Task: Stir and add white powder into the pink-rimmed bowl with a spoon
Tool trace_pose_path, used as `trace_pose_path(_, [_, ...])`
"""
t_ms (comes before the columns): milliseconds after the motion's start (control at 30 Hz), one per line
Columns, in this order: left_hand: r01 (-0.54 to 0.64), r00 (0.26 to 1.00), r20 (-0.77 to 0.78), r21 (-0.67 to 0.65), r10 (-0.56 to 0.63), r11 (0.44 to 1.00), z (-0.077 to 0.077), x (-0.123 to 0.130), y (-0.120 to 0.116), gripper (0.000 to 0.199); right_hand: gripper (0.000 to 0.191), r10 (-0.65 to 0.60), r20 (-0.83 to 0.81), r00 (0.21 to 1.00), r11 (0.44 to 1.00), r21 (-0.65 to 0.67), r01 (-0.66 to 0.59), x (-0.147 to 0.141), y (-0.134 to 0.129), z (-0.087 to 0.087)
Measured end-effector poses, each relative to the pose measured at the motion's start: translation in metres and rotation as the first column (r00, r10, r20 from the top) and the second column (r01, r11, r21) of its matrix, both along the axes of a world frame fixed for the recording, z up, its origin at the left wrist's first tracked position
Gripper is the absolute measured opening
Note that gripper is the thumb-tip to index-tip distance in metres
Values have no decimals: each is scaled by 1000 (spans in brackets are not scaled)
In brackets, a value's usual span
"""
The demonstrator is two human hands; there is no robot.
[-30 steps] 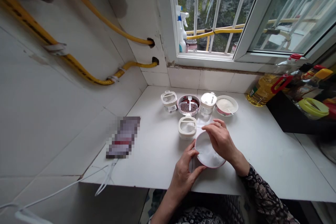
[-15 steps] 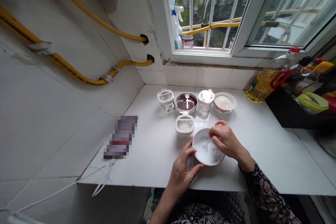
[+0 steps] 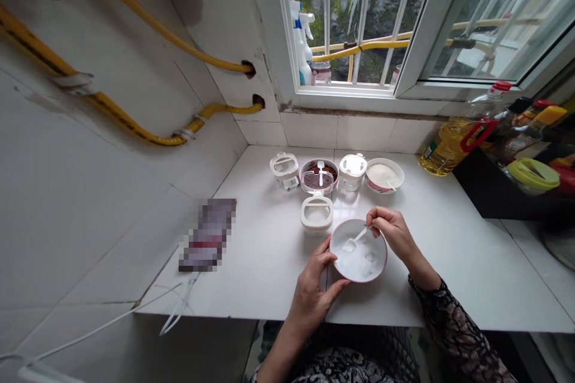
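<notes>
My left hand (image 3: 314,284) grips the left rim of a white bowl (image 3: 381,266) with a thin red edge. White powder or grains (image 3: 363,259) lie in the bowl. My right hand (image 3: 390,230) pinches the handle of a small white spoon (image 3: 351,244), whose scoop is over the white contents at the bowl's left side. Just behind the bowl stands a clear lidded jar (image 3: 317,224), its flap raised. Further back are a bowl of dark red beans or seeds (image 3: 331,175) with a white spoon above it, and a bowl of pale grains (image 3: 383,175) with a spoon handle in it.
Two more clear jars (image 3: 284,172) flank the bean bowl. An oil bottle (image 3: 442,143) and a black box of seasoning bottles (image 3: 485,188) stand at right. A blurred-out flat object (image 3: 209,236) lies left, near a white cable (image 3: 175,311). A barred window is behind.
My right hand has shifted slightly right and back, and the spoon's scoop now shows clearly over the contents. My left hand stays on the bowl.
</notes>
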State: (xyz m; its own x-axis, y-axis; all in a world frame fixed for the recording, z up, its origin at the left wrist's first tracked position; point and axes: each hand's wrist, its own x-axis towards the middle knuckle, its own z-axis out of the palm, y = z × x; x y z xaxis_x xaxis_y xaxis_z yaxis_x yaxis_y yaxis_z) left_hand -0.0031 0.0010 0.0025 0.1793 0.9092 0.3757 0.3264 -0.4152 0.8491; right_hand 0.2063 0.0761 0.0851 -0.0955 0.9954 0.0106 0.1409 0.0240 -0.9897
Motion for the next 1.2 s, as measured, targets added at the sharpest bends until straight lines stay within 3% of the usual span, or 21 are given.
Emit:
trace_pose_path(333, [4, 1000, 2, 19, -4, 1000, -3, 0, 0, 31, 8, -56, -216, 975, 997, -57, 45, -2, 7, -3])
trace_pose_path(433, [9, 1000, 12, 18, -9, 1000, -2, 1, 0, 30, 8, -52, -214, 975, 999, 4, 54, -7, 6, -3])
trace_pose_path(533, [9, 1000, 11, 25, -10, 1000, 0, 1, 1, 29, 12, -56, -111, 992, 983, 168, 74, -15, 2, -2])
trace_pose_path(633, [4, 1000, 9, 26, -4, 1000, 0, 1, 1, 30, 12, -106, 99, 989, 902, 429, 54, -23, -2, -3])
trace_pose_path(733, [-1, 1000, 12, 19, 0, 1000, -1, 1, 0, 31, 18, -142, 344, 928, 723, 677, -140, -29, -1, -6])
trace_pose_path(800, [3, 1000, 13, 15, -3, 1000, -1, 1, 0, 30, 24, -169, 445, 879, 613, 746, -260, -30, 1, -7])
trace_pose_path(867, [4, 1000, 9, 16, -4, 1000, -1, 1, 0, 30, 27, -199, 455, 868, 570, 774, -275, -30, 1, -5])
trace_pose_path(933, [2, 1000, 6, 23, -2, 1000, -2, 1, 0, 30, 26, -223, 403, 888, 588, 782, -208, -27, -1, -2])
trace_pose_path(1067, [7, 1000, -3, 37, -6, 999, -1, 0, 0, 31, 18, -231, 286, 930, 715, 698, -37, -12, -7, 6])
trace_pose_path(1133, [7, 1000, -8, 37, -6, 999, -1, 0, 0, 30, 17, -212, 296, 931, 767, 641, -29, -3, -8, 7])
trace_pose_path(1200, [6, 1000, -12, 34, -6, 999, 0, 0, 0, 31, 18, -181, 377, 908, 782, 615, -100, 2, -7, 5])
